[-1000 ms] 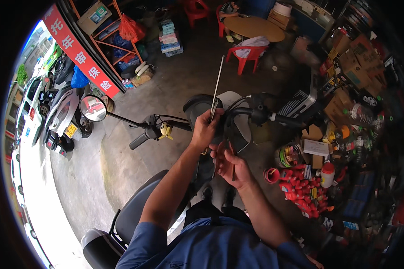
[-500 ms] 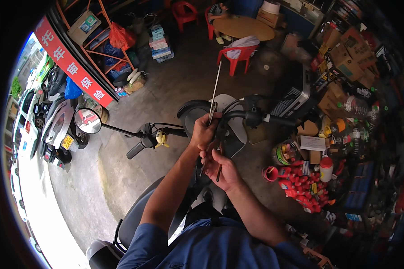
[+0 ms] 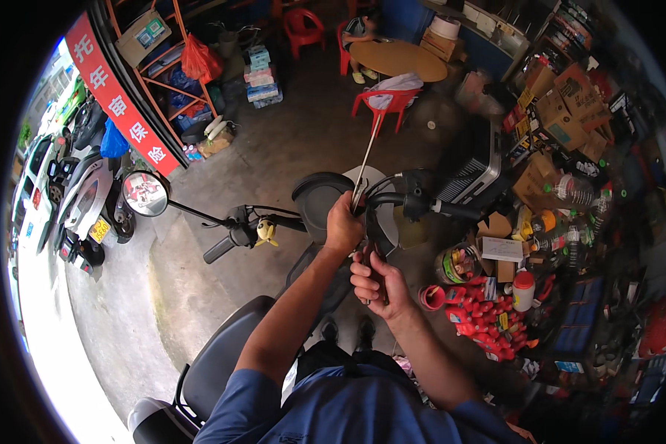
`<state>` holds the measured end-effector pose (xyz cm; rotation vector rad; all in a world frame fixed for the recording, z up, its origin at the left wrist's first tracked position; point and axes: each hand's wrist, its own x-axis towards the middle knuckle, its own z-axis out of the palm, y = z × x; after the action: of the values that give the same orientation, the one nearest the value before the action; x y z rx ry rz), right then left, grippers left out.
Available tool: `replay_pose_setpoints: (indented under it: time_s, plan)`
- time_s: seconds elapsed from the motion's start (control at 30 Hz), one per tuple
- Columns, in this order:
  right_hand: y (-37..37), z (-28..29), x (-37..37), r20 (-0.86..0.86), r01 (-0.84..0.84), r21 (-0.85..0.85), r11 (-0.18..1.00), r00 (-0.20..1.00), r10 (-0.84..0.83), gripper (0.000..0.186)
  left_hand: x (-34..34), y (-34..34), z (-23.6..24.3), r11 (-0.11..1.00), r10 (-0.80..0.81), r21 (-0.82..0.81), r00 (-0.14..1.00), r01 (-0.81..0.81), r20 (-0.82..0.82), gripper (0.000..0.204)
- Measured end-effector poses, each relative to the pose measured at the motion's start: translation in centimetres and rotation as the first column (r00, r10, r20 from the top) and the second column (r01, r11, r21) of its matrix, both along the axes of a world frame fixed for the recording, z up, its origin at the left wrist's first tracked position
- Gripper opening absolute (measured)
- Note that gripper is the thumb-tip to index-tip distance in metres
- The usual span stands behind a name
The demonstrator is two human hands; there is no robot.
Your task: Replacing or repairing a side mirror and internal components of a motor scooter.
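Note:
My left hand (image 3: 344,226) is closed round the lower end of a long thin metal rod (image 3: 368,152), which points up and away toward a red chair. Just nearer to me and to the right, my right hand (image 3: 385,285) grips a pair of pliers (image 3: 382,290) by the dark handles. Their jaws are hidden close to my left hand. Both hands are above the front of a scooter, beside its right handlebar (image 3: 392,200). The left handlebar grip (image 3: 220,249) carries a round mirror (image 3: 145,194) and a small yellow toy (image 3: 266,231).
The scooter's dark seat (image 3: 226,351) lies at my left. To the right are red bottles (image 3: 481,322), a white bottle with a red cap (image 3: 523,291), cardboard boxes (image 3: 566,122) and a black slatted case (image 3: 470,166). Someone sits by an oval table (image 3: 399,61) beyond a red chair (image 3: 366,103).
Both hands have moved slightly right with the rod and pliers, and the rod now leans further right. My right fingers have closed more round the plier handles.

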<state>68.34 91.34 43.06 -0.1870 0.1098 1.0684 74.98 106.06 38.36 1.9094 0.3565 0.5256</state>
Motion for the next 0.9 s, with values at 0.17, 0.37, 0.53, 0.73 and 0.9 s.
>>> replay_pose_setpoints:
  time_s: [0.17, 0.37, 0.53, 0.73, 0.9]
  plan:
    - [-2.4, -0.9, 1.3, 0.034, -0.137, -0.044, 0.99, 0.99, 0.139, 0.03, -0.7, -0.7, 0.5, 0.998, 0.037, 0.041, 0.996, -0.04, 0.076, 0.024]
    - [0.1, 1.0, -0.1, -0.131, -0.017, 0.063, 0.998, 0.991, 0.026, 0.024, -0.5, -1.3, 0.1, 0.984, 0.158, 0.069, 0.985, -0.163, 0.068, 0.032]
    - [2.7, 2.5, -1.0, -0.213, 0.071, 0.048, 0.996, 0.975, -0.06, 0.024, -0.5, -1.3, -0.1, 0.978, 0.183, 0.088, 0.981, -0.187, 0.057, 0.037]
    - [4.7, 2.9, -0.9, -0.314, 0.158, 0.038, 0.987, 0.939, -0.138, 0.022, -0.5, -2.2, 1.4, 0.978, 0.195, -0.082, 0.981, -0.193, 0.018, 0.036]
    - [2.4, 3.2, -0.3, -0.326, 0.043, 0.079, 0.996, 0.945, -0.015, 0.022, -0.6, -1.7, 1.0, 0.98, 0.197, -0.001, 0.98, -0.197, 0.037, 0.04]
